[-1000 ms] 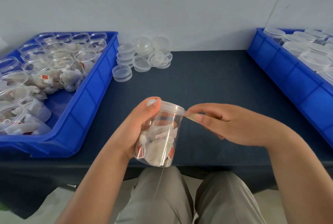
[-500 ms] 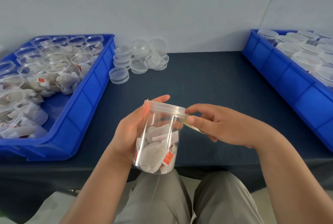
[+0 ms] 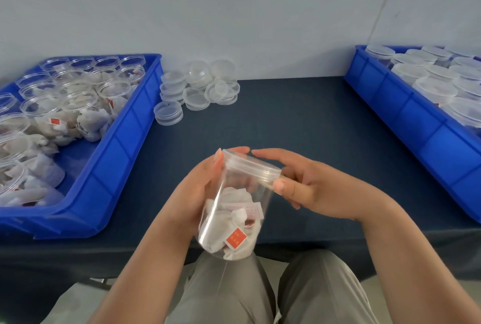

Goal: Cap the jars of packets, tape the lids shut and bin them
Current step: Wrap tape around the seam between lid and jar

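Clear jar (image 3: 240, 206) of packets (image 3: 229, 227) in grip of L hand (image 3: 192, 193) fingers; R hand (image 3: 320, 188) fingers round its lid (image 3: 251, 167).

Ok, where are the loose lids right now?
In the head view, the loose lids sit by the back wall, just right of the left blue bin.

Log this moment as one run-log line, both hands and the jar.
left hand: grips jar of packets | right hand: holds lid, thumb on its rim | jar: capped, tilted
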Action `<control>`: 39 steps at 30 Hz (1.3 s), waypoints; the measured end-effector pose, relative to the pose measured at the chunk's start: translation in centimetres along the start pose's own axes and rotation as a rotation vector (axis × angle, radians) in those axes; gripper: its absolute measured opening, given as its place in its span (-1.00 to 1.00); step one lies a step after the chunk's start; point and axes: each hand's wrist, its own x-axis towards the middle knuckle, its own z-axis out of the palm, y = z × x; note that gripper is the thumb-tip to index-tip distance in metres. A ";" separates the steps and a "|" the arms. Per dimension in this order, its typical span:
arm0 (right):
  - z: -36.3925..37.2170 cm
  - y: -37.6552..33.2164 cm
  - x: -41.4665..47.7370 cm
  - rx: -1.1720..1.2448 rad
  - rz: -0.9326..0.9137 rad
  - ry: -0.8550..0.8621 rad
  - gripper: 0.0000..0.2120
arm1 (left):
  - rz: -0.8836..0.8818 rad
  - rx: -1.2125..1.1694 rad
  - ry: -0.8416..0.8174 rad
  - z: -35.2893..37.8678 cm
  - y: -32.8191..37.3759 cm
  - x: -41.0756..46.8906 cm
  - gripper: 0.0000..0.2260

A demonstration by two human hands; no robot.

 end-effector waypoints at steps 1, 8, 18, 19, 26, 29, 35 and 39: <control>0.1 0.1 0.0 -0.016 0.011 0.007 -0.37 | -0.044 0.054 0.107 0.3 0.1 0.7 -0.37; 0.7 0.7 -0.4 -0.090 0.079 0.048 -0.40 | -0.013 0.565 0.255 0.0 0.4 -0.6 -0.49; 3.0 0.3 0.0 -0.116 0.201 0.226 -0.25 | 0.078 0.934 0.411 2.7 -1.4 -0.7 -0.55; 3.2 0.3 0.1 -0.113 0.210 0.235 -0.22 | 0.108 0.944 0.422 2.8 -1.8 -0.6 -0.47; 2.9 -0.2 -0.4 -0.082 0.184 0.242 -0.25 | 0.170 0.893 0.532 2.7 -1.6 -0.5 -0.45; 1.8 -0.1 -1.2 -0.097 0.169 0.213 -0.34 | 0.145 0.844 0.515 2.1 -1.0 -0.6 -0.51; 0.6 -0.7 -2.7 -0.140 0.159 0.159 -0.43 | 0.077 0.735 0.458 1.8 -0.2 -1.0 -0.45; 0.3 -0.4 -2.9 -0.177 0.143 0.204 -0.58 | -0.052 0.557 0.372 1.1 0.0 -1.6 -0.31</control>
